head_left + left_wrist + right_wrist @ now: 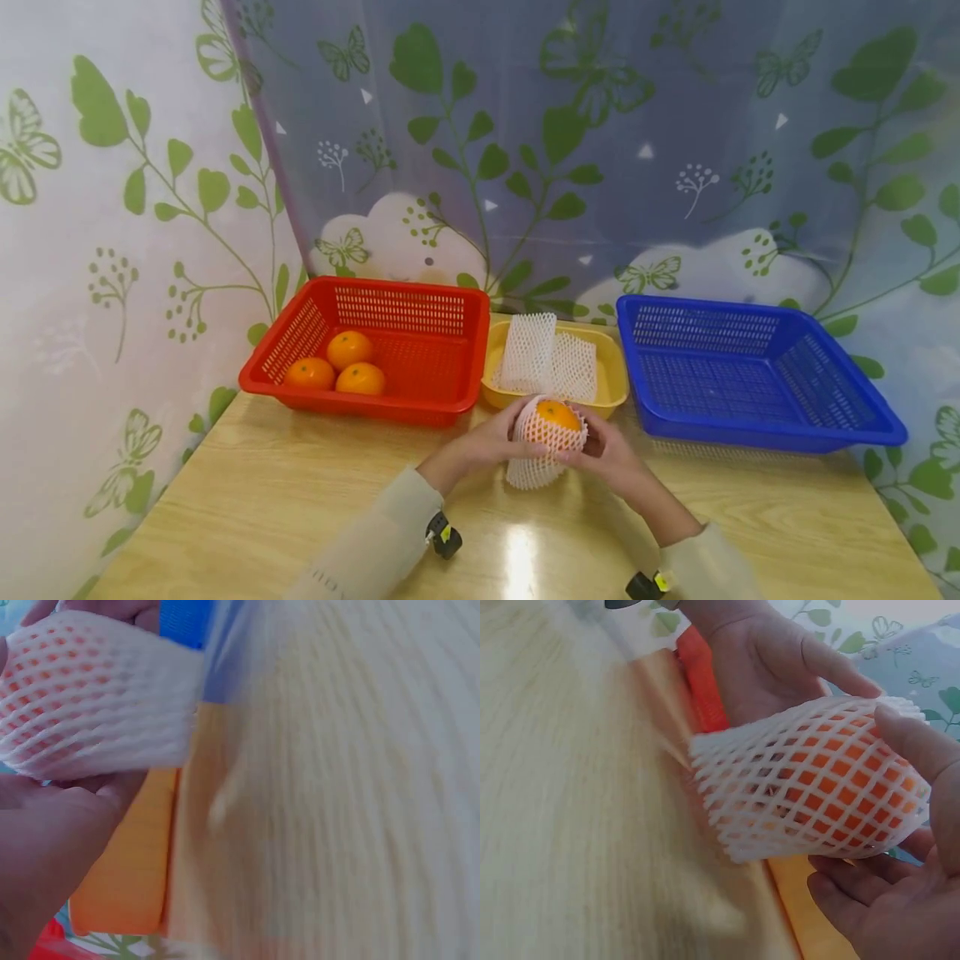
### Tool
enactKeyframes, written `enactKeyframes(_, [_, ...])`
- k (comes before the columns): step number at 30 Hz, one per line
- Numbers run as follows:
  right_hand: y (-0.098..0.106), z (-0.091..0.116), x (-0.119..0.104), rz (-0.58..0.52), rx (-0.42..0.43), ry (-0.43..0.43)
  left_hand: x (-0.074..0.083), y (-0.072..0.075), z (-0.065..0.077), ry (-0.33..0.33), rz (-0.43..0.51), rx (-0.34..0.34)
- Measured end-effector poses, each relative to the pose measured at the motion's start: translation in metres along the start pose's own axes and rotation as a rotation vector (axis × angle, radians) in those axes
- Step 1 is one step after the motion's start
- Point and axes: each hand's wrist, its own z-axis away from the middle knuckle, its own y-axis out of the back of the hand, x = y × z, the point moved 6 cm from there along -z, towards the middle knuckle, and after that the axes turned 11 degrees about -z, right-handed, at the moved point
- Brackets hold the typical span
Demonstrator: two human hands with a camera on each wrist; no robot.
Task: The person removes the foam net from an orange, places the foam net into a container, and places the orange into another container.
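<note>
An orange [558, 414] sits inside a white foam net sleeve [534, 475], its top bare and the sleeve's loose end hanging below it. My left hand [491, 440] holds the netted fruit from the left, the thumb lying across the front. On the other side my right hand [611, 457] grips it, thumb on the net and fingers curled behind. In the right wrist view the net [810, 780] stretches round the orange, and its empty end narrows away from the fruit. Both hands are just above the table, in front of the yellow basket [613, 367].
Several white net sleeves [528, 354] lie in the yellow basket. To the left, a red basket [427, 408] contains three oranges [360, 379]. A blue basket [750, 429] stands at the right. Patterned cloth [480, 150] hangs behind the wooden table [300, 467].
</note>
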Motion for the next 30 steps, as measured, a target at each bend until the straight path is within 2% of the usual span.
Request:
enactKeyframes(5, [-0.006, 0.004, 0.011, 0.083, -0.020, -0.017, -0.008, -0.004, 0.006, 0.013, -0.076, -0.044])
enactKeyframes(13, [-0.010, 0.007, 0.018, 0.218, 0.034, -0.028, -0.013, -0.009, 0.010, -0.054, -0.154, -0.102])
enactKeyframes(18, [-0.009, 0.007, 0.020, 0.218, 0.041, -0.049, -0.013, -0.007, 0.010, -0.064, -0.179, -0.104])
enactKeyframes(21, [-0.010, 0.008, 0.020, 0.197, 0.004, -0.033, -0.013, -0.006, 0.011, -0.044, -0.172, -0.102])
enactKeyframes(26, [-0.009, 0.010, 0.022, 0.143, -0.021, -0.011, -0.016, -0.001, 0.015, 0.014, -0.171, -0.057])
enactKeyframes(30, [-0.008, 0.009, 0.025, 0.133, -0.008, -0.001, -0.016, 0.006, 0.017, 0.008, -0.183, -0.015])
